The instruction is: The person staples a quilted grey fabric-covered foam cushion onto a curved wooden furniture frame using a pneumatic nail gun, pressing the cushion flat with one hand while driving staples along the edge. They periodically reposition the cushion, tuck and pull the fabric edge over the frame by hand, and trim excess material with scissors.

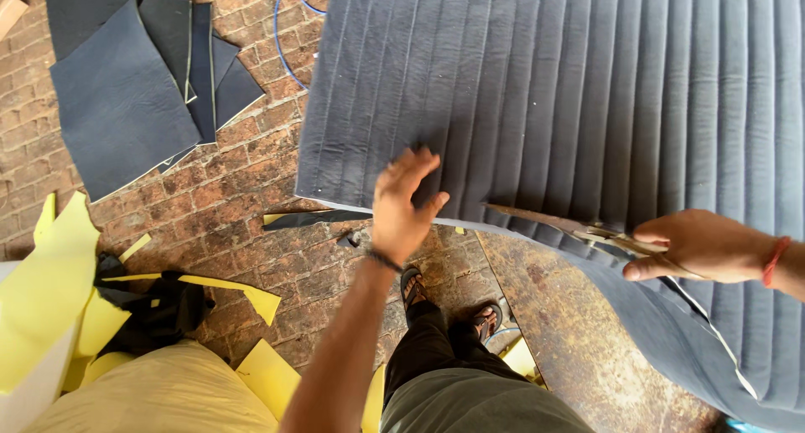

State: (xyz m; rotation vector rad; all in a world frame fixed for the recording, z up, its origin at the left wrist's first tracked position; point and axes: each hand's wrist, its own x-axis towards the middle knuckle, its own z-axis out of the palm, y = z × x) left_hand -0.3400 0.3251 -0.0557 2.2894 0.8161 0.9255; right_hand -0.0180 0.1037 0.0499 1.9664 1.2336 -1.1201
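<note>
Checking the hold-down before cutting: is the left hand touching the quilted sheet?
Touching: the head view shows the left hand with fingers lying on the grey quilted sheet near its edge.

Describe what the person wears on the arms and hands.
Both arms are bare, with no sleeves and no gloves. The left hand has a thin dark band around its wrist. The right hand has a red thread band around its wrist. No rings or watch show.
</note>
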